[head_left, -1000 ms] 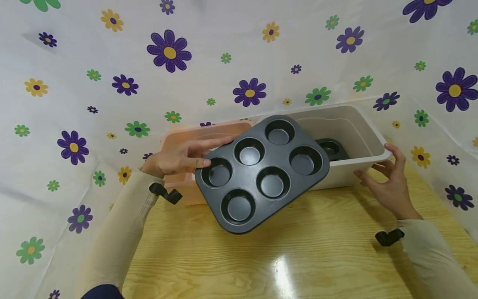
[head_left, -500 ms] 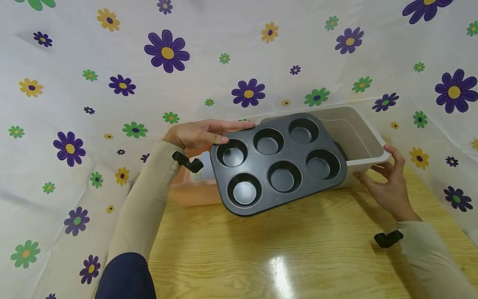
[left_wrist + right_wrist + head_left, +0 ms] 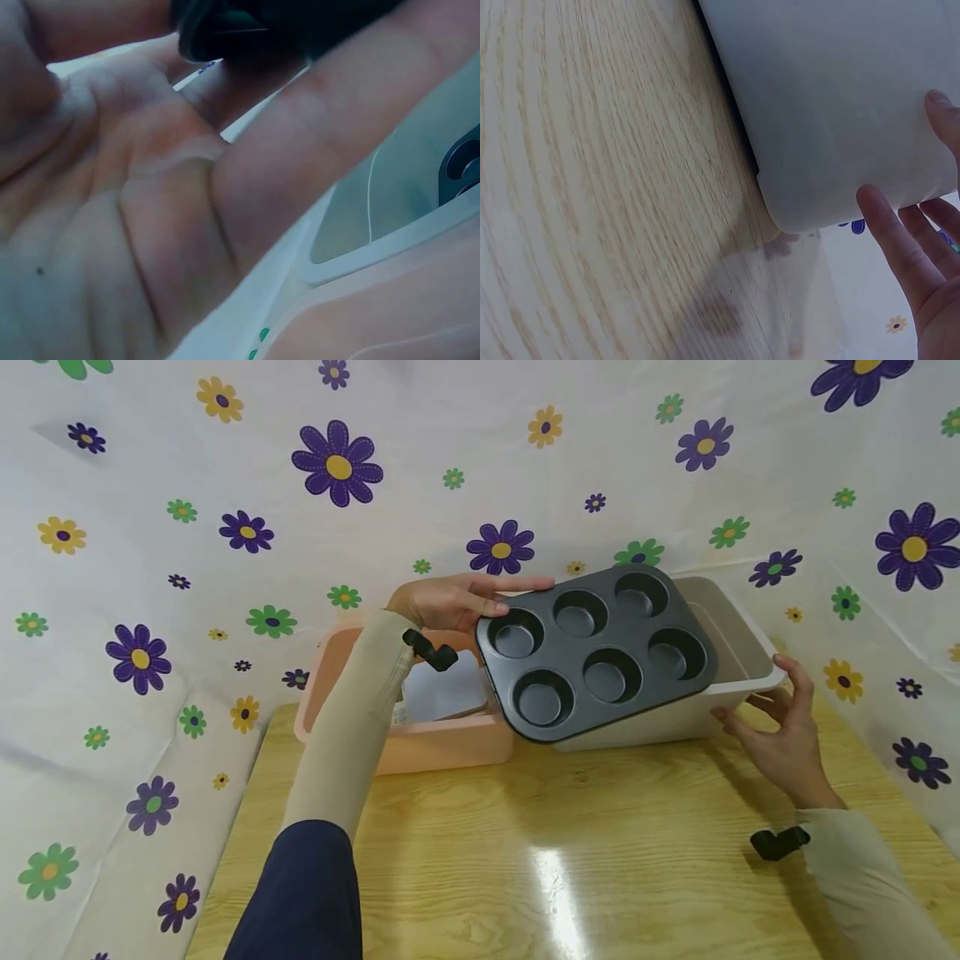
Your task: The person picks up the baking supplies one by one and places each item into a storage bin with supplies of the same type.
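My left hand (image 3: pixel 457 600) pinches the left corner of a dark grey muffin tin (image 3: pixel 577 647), thumb on top at the nearest cup. The tin hangs tilted over the white bin (image 3: pixel 645 727), its several cups facing me, and hides much of the bin's opening. At the bin's right front corner my right hand (image 3: pixel 787 743) holds on, with a finger at the rim and the thumb against the front wall. In the left wrist view, part of another dark cupped tin (image 3: pixel 448 193) shows inside the bin.
Left of the white bin stands a peach bin (image 3: pixel 442 747), partly behind my left forearm. A pale flat-topped item (image 3: pixel 446 687) lies in it. Both bins sit on a wood-grain table (image 3: pixel 480 843), against a flower-print cloth (image 3: pixel 420 485).
My left hand has carried the muffin tin right and slightly up, from in front of the two bins to over the white one, turning it a little flatter. The right hand has stayed put.
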`<action>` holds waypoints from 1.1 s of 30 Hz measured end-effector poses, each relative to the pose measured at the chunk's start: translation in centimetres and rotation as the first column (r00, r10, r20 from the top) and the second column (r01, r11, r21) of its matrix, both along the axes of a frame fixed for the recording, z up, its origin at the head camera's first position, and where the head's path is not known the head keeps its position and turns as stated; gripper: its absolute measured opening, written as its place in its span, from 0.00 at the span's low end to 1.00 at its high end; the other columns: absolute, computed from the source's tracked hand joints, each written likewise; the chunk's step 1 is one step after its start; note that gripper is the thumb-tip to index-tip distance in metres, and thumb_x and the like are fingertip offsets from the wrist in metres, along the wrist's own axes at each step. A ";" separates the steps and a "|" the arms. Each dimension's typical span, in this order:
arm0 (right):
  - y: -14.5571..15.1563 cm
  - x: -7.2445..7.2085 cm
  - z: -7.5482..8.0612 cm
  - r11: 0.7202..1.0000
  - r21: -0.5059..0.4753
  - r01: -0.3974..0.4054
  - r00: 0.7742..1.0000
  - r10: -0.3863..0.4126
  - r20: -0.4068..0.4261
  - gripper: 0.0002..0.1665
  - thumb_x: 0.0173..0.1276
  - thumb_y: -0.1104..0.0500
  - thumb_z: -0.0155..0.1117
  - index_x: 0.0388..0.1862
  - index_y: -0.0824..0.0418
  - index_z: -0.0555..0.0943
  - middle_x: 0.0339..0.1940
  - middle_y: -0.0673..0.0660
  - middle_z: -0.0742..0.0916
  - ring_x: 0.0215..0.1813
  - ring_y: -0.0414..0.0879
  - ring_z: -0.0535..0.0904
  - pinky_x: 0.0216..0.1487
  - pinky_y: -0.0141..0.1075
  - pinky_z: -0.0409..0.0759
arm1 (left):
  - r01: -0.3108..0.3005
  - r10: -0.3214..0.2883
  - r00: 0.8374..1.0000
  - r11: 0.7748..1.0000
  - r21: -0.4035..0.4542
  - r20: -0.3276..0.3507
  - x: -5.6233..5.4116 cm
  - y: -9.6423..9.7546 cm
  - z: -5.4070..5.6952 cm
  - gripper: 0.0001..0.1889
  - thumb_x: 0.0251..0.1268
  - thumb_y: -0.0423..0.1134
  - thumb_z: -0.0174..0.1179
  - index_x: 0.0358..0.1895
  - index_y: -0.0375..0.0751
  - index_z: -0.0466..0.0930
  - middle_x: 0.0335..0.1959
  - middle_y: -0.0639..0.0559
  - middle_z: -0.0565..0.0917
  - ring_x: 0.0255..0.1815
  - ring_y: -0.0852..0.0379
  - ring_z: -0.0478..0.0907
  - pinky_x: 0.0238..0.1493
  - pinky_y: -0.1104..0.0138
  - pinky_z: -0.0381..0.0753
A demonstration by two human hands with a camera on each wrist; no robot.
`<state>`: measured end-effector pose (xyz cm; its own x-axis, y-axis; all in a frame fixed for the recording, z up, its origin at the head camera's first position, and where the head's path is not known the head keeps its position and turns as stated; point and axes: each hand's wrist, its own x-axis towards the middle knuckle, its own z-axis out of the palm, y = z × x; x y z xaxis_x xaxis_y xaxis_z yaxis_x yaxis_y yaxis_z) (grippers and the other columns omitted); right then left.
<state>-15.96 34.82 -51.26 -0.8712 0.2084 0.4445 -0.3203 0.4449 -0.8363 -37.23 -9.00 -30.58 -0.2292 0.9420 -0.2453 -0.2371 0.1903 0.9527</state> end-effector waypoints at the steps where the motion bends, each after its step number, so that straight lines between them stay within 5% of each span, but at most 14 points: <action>1: 0.0 0.0 0.0 1.000 -0.006 -0.008 1.000 0.008 0.005 0.64 0.63 0.82 0.73 0.89 0.54 0.51 0.66 0.35 0.79 0.60 0.24 0.81 0.42 0.17 0.85 | -0.005 0.005 1.000 1.000 -0.002 -0.003 -0.2 0.3 -0.1 0.35 0.87 0.27 0.47 0.90 0.56 0.56 0.82 0.44 0.74 0.68 0.44 0.87 0.68 0.50 0.88; 7: -0.5 0.0 0.1 0.999 -0.014 -0.032 0.999 0.032 0.043 0.65 0.65 0.81 0.73 0.90 0.50 0.50 0.67 0.36 0.78 0.60 0.24 0.81 0.39 0.21 0.87 | -0.043 0.043 0.998 0.999 -0.006 0.038 -1.1 1.5 -0.2 0.34 0.86 0.29 0.50 0.88 0.57 0.60 0.80 0.45 0.77 0.64 0.44 0.90 0.66 0.51 0.89; 13: -0.4 0.1 0.6 1.000 0.005 -0.013 0.998 0.013 0.059 0.65 0.67 0.78 0.74 0.90 0.48 0.49 0.65 0.35 0.78 0.60 0.23 0.79 0.38 0.21 0.87 | -0.058 0.057 0.994 0.998 -0.016 -0.089 -2.0 2.9 1.4 0.34 0.87 0.31 0.48 0.89 0.61 0.59 0.79 0.43 0.78 0.63 0.43 0.90 0.64 0.41 0.88; 22: -0.2 0.2 0.5 1.000 -0.007 -0.013 0.998 0.013 0.058 0.66 0.66 0.79 0.73 0.90 0.47 0.48 0.65 0.36 0.77 0.60 0.24 0.80 0.36 0.23 0.88 | -0.084 0.075 0.975 0.996 -0.034 -0.211 -2.6 4.4 2.4 0.37 0.87 0.29 0.47 0.91 0.59 0.53 0.83 0.44 0.73 0.65 0.44 0.88 0.68 0.42 0.86; 28: 0.1 0.2 0.6 1.000 -0.011 -0.011 0.998 0.012 0.061 0.66 0.67 0.79 0.73 0.91 0.45 0.47 0.65 0.34 0.78 0.61 0.24 0.80 0.37 0.24 0.89 | -0.088 0.070 0.957 0.995 -0.050 -0.283 -2.4 5.7 2.0 0.35 0.87 0.32 0.50 0.89 0.59 0.57 0.84 0.51 0.72 0.73 0.40 0.83 0.72 0.41 0.84; 33: 0.2 0.3 0.3 1.000 -0.015 -0.002 0.997 0.004 0.079 0.66 0.67 0.78 0.74 0.91 0.44 0.48 0.63 0.32 0.78 0.60 0.23 0.80 0.37 0.24 0.89 | -0.079 0.050 0.949 0.993 -0.082 -0.310 -1.9 7.3 0.5 0.33 0.87 0.34 0.51 0.88 0.58 0.61 0.88 0.53 0.65 0.83 0.41 0.72 0.76 0.43 0.80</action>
